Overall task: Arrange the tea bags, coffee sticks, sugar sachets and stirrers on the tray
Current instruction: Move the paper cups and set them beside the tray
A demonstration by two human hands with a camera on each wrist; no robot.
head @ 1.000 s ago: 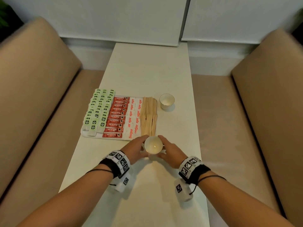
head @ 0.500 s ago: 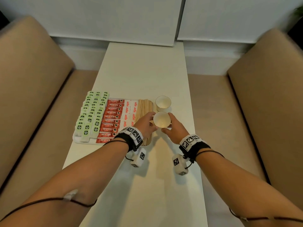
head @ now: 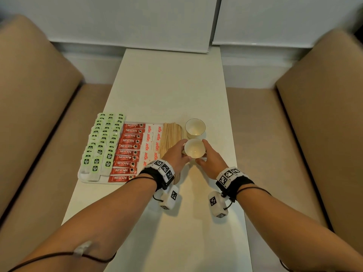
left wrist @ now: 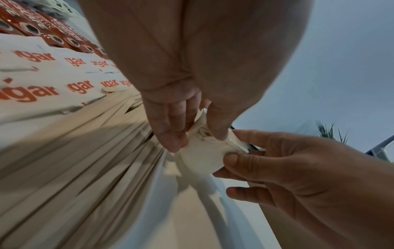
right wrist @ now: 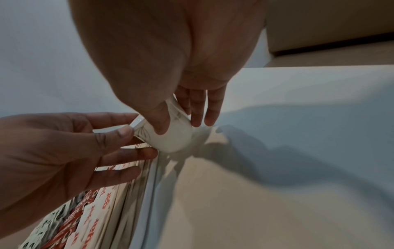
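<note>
A white tray on the left of the table holds rows of green tea bags, red coffee sticks, white sugar sachets and wooden stirrers. Both hands hold one small white cup just right of the stirrers. My left hand pinches its left side and reaches over the stirrers. On the right side my right hand pinches it. In the left wrist view the cup looks tilted between the fingertips. The right wrist view shows the cup close above its shadow.
A second white cup stands on the table directly behind the held one, almost touching it. The narrow white table runs back to a white wall. Beige sofa seats flank it on both sides.
Both hands have carried the cup from the tray's near right corner forward to a spot just in front of the second cup. In the last half second it has hardly moved.
</note>
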